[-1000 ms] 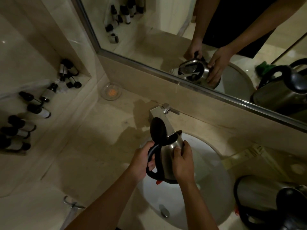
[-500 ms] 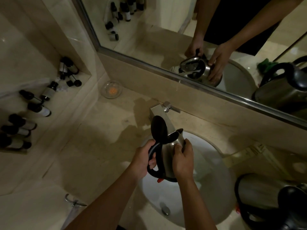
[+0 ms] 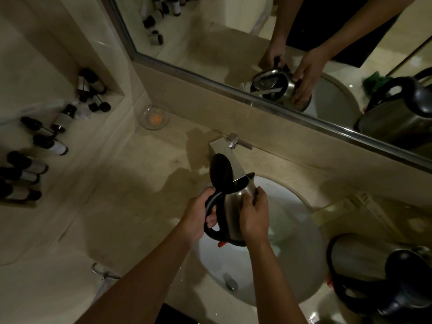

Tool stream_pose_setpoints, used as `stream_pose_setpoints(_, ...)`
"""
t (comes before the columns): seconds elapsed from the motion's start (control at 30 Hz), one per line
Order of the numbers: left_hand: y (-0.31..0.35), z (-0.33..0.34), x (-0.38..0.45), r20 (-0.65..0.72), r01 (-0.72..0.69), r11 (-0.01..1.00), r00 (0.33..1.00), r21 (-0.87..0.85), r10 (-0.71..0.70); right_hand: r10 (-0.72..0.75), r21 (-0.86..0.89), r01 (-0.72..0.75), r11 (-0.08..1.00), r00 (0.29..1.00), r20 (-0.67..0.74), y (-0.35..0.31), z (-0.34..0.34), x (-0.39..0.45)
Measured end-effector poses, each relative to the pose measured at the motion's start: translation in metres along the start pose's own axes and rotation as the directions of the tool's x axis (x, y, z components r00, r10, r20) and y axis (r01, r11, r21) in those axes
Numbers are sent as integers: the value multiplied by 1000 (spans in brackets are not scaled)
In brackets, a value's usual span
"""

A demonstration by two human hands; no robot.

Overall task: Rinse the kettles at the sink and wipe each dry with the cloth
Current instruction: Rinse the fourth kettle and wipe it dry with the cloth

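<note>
I hold a steel kettle (image 3: 236, 206) with a black handle and its black lid flipped up, over the white sink basin (image 3: 299, 249), just under the square chrome tap (image 3: 222, 148). My left hand (image 3: 198, 216) is wrapped around the handle. My right hand (image 3: 254, 216) grips the kettle's steel body. A second steel kettle (image 3: 364, 260) with a black lid stands on the counter at the right of the basin. A green cloth (image 3: 371, 80) shows only in the mirror, behind that kettle.
Small dark bottles (image 3: 46, 146) lie on a ledge and in a wall niche at the left. A glass dish (image 3: 154, 116) sits on the beige counter near the mirror's corner. A folded paper item (image 3: 346, 204) lies right of the basin. The drain plug (image 3: 230, 281) is at the basin's near side.
The kettle and both hands have stayed nearly in place under the tap; only a slight shift of the view.
</note>
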State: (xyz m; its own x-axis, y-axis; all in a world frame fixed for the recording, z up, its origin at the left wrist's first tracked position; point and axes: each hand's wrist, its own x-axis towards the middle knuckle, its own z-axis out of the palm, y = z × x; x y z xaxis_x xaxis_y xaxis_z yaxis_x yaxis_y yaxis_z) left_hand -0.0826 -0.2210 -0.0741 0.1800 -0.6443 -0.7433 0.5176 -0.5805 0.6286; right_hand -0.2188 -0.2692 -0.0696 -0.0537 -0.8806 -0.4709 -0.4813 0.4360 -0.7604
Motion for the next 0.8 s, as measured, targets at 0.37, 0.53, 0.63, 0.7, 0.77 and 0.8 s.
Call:
stream_pose_setpoints(0.37,-3,2,3,9,1,999,1000,-40,-1,0,2,0,1000,1000,3,1,-2,2)
stream_pose_setpoints(0.53,-3,0,3,19,-1,1000,1000,-32,1,3,-1,-3,1000,1000,14,2,-3,3)
stream_pose_setpoints(0.63,-3,0,3,28,-2,1000,1000,-23,3,2,-1,-2,1000,1000,23,2,-3,3)
stream_pose_setpoints(0.7,-4,-1,4,29,-4,1000,1000,-23,4,5,-4,-5,1000,1000,23,2,-4,3)
stream_pose_setpoints(0.77,-5,-1,5,26,-6,1000,1000,-26,7,0,-6,0,1000,1000,31,3,-6,5)
stream_pose_setpoints(0.8,-5,-1,6,24,-5,999,1000,-32,6,-8,-3,9,1000,999,37,3,-7,6)
